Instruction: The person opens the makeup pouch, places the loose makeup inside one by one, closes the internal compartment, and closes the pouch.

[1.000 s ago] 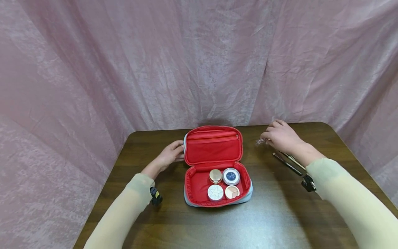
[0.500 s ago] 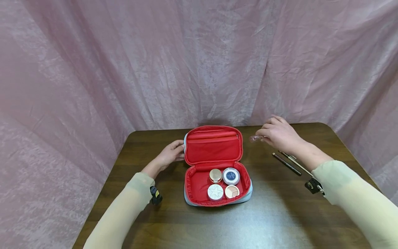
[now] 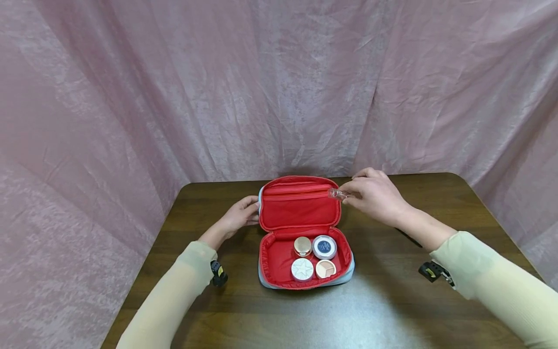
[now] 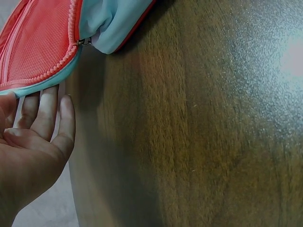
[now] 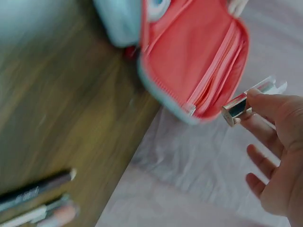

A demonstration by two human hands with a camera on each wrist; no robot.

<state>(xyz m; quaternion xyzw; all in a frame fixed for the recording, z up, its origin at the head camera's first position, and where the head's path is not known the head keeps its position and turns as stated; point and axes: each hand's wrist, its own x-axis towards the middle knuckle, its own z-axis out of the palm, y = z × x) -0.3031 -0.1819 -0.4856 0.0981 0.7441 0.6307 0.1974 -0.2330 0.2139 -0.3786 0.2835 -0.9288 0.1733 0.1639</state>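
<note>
Two hands busy: right hand [image 3: 376, 196] pinches a slim tube [image 5: 235, 108] beside the raised lid [image 3: 298, 214] of the bag [image 3: 276, 257], left hand [image 3: 237, 216] grips the lid's edge; should that pinch slacken, the tube could drop.

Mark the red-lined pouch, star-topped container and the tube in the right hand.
Red-lined pouch [image 3: 300, 213], head view, lining of its raised lid.
Star-topped container [image 3: 302, 269], head view, middle of its top.
Tube [image 5: 237, 108], right wrist view, its shiny end.
</note>
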